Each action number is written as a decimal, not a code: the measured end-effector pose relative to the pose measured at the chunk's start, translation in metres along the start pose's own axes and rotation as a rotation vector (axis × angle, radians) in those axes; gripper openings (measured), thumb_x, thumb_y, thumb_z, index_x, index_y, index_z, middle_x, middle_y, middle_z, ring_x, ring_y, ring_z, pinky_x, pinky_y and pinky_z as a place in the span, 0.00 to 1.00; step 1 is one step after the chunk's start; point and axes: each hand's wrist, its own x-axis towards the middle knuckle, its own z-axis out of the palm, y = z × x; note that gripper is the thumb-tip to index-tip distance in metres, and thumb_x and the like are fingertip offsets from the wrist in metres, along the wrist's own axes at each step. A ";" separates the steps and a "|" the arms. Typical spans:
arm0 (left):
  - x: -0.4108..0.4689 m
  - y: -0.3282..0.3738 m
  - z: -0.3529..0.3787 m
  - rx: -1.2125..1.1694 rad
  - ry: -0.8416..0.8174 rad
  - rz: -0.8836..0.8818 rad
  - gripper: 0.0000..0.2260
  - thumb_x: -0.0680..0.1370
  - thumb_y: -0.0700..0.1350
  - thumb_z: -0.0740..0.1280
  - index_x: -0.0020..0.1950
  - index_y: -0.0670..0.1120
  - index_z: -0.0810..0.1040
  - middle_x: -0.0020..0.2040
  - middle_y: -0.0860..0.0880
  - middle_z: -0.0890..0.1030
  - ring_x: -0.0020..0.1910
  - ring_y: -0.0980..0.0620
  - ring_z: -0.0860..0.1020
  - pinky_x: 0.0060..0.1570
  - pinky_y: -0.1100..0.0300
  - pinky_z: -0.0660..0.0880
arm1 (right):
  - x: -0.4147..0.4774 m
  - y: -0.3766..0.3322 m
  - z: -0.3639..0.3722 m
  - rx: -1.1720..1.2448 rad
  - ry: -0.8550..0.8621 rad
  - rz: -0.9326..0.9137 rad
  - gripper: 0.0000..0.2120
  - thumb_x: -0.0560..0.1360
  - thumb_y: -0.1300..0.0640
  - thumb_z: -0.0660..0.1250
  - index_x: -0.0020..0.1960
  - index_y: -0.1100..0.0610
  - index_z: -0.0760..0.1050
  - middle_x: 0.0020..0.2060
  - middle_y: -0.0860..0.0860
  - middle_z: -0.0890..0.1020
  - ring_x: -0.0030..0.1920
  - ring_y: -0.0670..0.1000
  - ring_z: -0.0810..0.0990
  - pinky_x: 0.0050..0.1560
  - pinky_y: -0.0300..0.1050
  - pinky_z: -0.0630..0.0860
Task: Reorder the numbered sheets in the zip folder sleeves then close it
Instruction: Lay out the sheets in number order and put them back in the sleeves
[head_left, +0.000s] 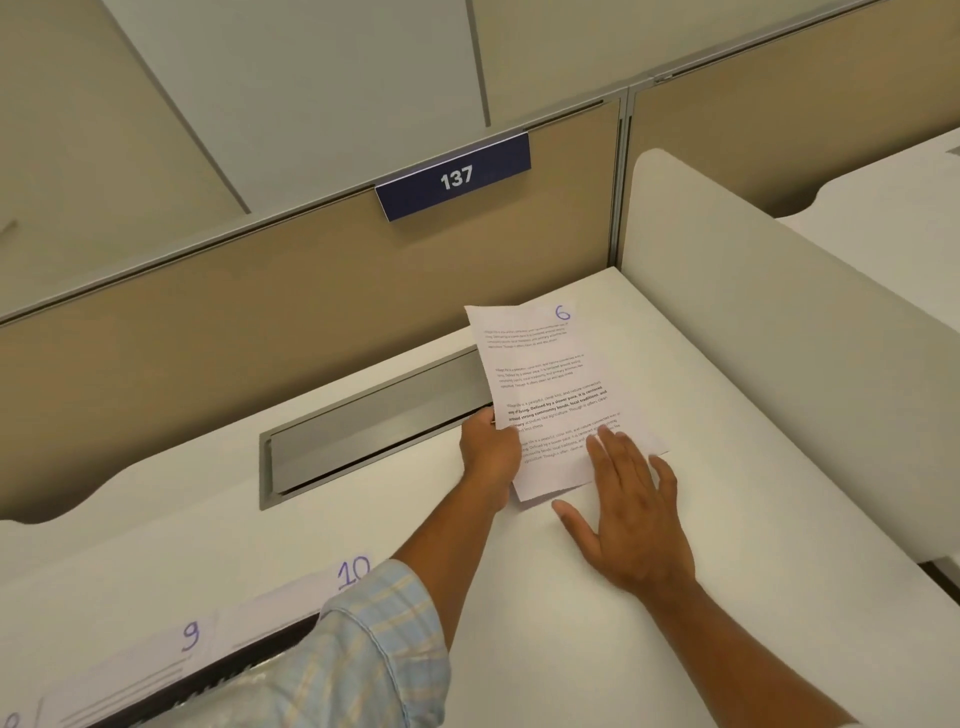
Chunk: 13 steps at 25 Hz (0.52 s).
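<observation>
Head view: sheet 6 (561, 395) sits just right of the picture's centre, on the far part of the white desk (727, 519), its upper left corner overlapping the end of the grey cable hatch (374, 421). The left grip (491, 452), reaching out of a checked sleeve (384, 649), is clenched on the sheet's left edge at 9 o'clock of the page, with the thumb on the printed face. The right grip (628, 509) is released and flat: spread fingertips press the sheet's lower right area at 5 o'clock of the page, while the palm rests on the bare desk. Whether the page's near corner is fully down cannot be told. At 7 o'clock of the view, partly hidden by the sleeve, the zip folder (249, 660) lies open, showing a dark edge and glossy plastic. Sheet 9 (189, 636) and sheet 10 (353, 571) lie there side by side; whether they are in sleeves or loose cannot be told. At 12 o'clock, plate 137 (456, 176) hangs on the beige partition (260, 312). Assessment: the task appears to be in its sorting phase. At least one sheet is out and set well apart from the folder. Remaining work is judged to be returning the sheets in number order and zipping the folder, which is not yet closed.
</observation>
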 end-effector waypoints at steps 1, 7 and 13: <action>-0.007 -0.004 -0.010 0.005 0.002 0.005 0.14 0.82 0.37 0.64 0.54 0.53 0.85 0.51 0.53 0.88 0.47 0.49 0.87 0.46 0.50 0.86 | 0.000 0.000 -0.001 0.053 0.036 0.030 0.40 0.80 0.32 0.59 0.80 0.60 0.64 0.79 0.57 0.68 0.79 0.58 0.66 0.75 0.62 0.64; -0.071 -0.027 -0.091 -0.051 -0.040 0.028 0.15 0.81 0.33 0.64 0.55 0.51 0.84 0.51 0.53 0.88 0.46 0.51 0.87 0.46 0.54 0.85 | 0.002 0.002 -0.010 0.481 0.014 0.255 0.43 0.79 0.28 0.54 0.79 0.61 0.64 0.71 0.56 0.77 0.71 0.57 0.76 0.72 0.58 0.70; -0.121 -0.072 -0.188 -0.056 -0.132 -0.005 0.13 0.83 0.36 0.66 0.61 0.51 0.83 0.53 0.52 0.88 0.50 0.49 0.87 0.54 0.46 0.84 | -0.009 -0.054 -0.027 0.916 -0.120 0.528 0.36 0.74 0.28 0.59 0.71 0.52 0.76 0.65 0.47 0.81 0.68 0.50 0.77 0.71 0.48 0.70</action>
